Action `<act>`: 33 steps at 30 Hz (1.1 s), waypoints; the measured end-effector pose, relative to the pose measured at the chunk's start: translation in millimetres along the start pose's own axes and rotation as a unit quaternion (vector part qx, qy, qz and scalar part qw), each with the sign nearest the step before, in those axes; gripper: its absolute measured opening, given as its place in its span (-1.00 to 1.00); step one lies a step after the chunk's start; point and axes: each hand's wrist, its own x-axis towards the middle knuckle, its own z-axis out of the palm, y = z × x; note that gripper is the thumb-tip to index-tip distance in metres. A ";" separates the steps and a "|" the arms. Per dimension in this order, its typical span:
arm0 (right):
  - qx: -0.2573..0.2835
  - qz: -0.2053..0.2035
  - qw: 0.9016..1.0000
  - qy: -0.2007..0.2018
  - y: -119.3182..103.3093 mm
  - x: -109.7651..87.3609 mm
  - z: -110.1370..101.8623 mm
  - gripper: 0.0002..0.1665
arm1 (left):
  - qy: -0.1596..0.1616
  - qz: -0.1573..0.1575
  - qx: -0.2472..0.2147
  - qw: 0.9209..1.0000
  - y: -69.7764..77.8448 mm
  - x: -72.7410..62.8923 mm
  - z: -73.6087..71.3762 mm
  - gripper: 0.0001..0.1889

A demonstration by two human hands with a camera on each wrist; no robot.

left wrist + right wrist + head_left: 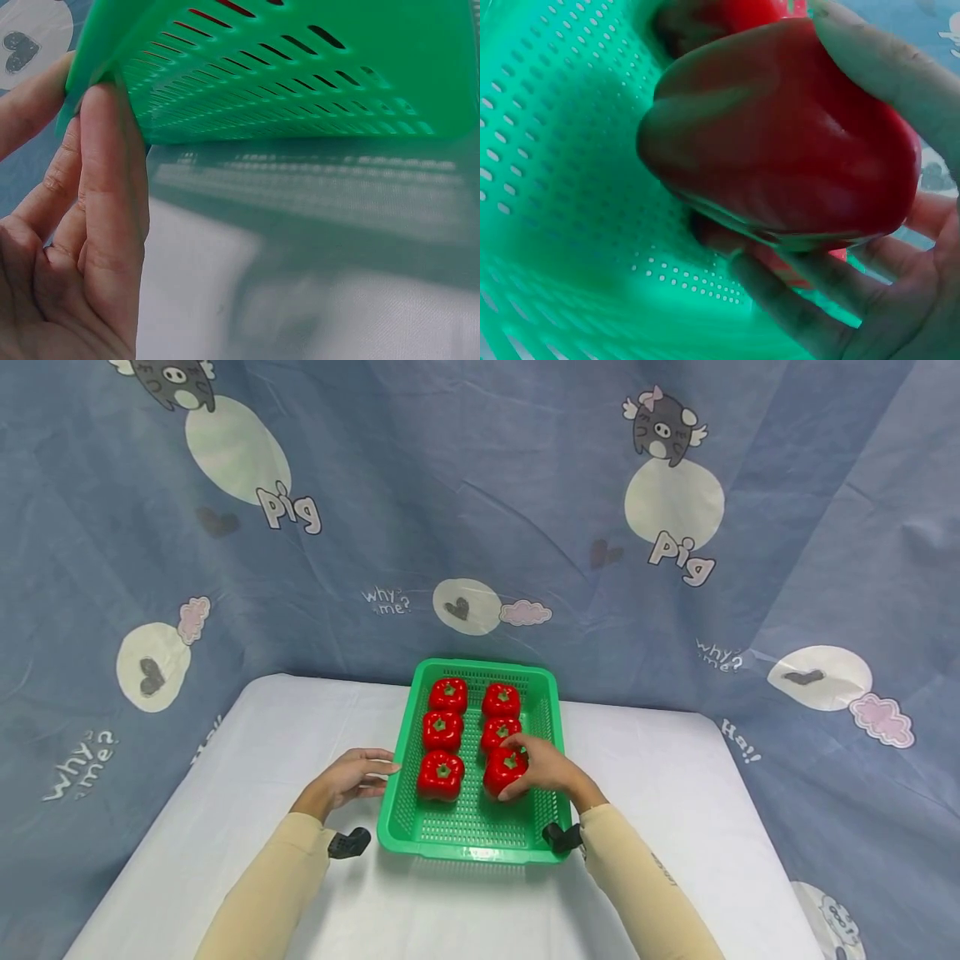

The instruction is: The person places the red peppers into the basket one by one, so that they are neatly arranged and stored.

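My right hand point(542, 764) grips a red bell pepper point(505, 770) over the near right part of a green plastic basket point(474, 852). In the right wrist view, the thumb lies along one side of this pepper point(780, 135) and the fingers are on the opposite side. Two more red peppers, one of them the middle pepper point(497, 732), sit beyond it. Along the basket's left side stand three others, the nearest pepper point(440, 776) among them. My left hand point(358, 775) touches the basket's left rim with fairly straight fingers point(109, 165), some under the lip.
The basket stands on a white-covered table point(330, 714), near its back edge. Blue cloth point(480, 510) with printed pigs and words hangs behind and around the table. Dark straps are on both wrists. Slotted basket walls rise around the peppers.
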 end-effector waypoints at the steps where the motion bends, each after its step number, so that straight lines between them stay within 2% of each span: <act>1: -0.005 0.002 1.000 -0.002 0.2 0.6 0.7 -0.05 | -0.002 0.001 0.002 1.000 0.0 -0.2 0.1 -0.47; 8: -0.032 0.003 0.999 0.000 -3.3 2.4 4.0 -0.07 | -0.015 0.006 0.005 1.000 0.4 -2.6 -0.8 -0.38; 17: -0.067 0.020 0.997 -0.021 -7.9 1.3 6.0 -0.11 | 0.003 -0.001 0.004 1.000 0.1 -2.3 -1.3 -0.45; 33: -0.120 0.011 0.992 -0.033 -4.2 4.8 12.2 -0.20 | -0.004 0.009 0.006 1.000 -2.0 -0.4 -2.0 -0.46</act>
